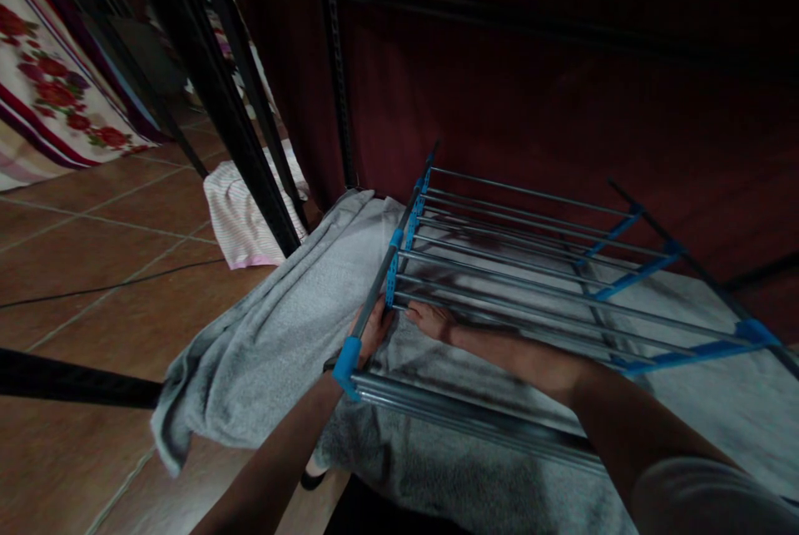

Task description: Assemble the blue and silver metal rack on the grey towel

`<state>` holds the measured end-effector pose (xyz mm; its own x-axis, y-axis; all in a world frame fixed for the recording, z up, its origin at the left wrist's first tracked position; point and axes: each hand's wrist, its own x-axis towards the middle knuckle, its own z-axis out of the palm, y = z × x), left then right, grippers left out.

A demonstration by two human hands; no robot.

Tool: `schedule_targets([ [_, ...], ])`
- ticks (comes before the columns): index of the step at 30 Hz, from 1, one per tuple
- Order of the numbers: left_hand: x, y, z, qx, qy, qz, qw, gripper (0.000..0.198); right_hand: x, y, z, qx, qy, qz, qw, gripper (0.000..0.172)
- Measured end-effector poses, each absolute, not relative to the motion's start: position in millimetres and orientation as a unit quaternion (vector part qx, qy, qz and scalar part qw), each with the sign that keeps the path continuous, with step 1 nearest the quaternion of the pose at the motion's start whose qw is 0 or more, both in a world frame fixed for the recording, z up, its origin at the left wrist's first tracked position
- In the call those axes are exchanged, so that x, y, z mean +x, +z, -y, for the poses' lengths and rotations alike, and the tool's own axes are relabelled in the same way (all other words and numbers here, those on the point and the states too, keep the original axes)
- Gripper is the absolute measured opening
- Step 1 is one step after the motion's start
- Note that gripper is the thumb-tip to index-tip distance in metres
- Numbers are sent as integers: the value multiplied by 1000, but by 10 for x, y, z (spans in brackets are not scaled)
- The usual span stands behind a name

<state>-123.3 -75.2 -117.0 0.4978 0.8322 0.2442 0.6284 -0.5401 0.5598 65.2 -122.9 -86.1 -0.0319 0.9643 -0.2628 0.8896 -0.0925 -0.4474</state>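
Note:
A rack (499, 260) of grey metal tubes with blue plastic connectors rests on a grey blanket (300, 335). My left hand (376, 327) is at the rack's left end, partly behind the side tube, with its fingers closed at the lower end of a blue perforated strip (392, 273). Just right of it, my right hand (430, 320) has its fingers curled at the left end of a low cross tube. A blue corner piece (348, 364) sits below my left hand, over the left wrist. The fingertips of both hands are partly hidden.
Black metal posts (218, 94) stand at the left, and a dark red cloth (499, 102) hangs behind the rack. A striped towel (243, 210) lies beyond the blanket. A black cable (125, 285) crosses the tiled floor (75, 244). Flowered fabric (56, 86) hangs at far left.

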Motion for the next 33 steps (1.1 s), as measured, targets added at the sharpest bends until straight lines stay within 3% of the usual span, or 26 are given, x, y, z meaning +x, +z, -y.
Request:
schedule_targets([
  [6, -1257, -1116, 741, 852, 249, -407, 217, 34, 615, -931, 1076, -676, 299, 668, 86, 23],
  [11, -1265, -1113, 733, 854, 260, -392, 222, 34, 606, -1008, 1066, -689, 324, 639, 110, 32],
  [22, -1273, -1202, 672, 858, 262, -387, 213, 34, 549, -879, 1211, -708, 262, 636, 158, 21],
  [33, -1277, -1179, 684, 859, 257, -387, 213, 33, 508, -848, 1241, -723, 259, 620, 161, 24],
])
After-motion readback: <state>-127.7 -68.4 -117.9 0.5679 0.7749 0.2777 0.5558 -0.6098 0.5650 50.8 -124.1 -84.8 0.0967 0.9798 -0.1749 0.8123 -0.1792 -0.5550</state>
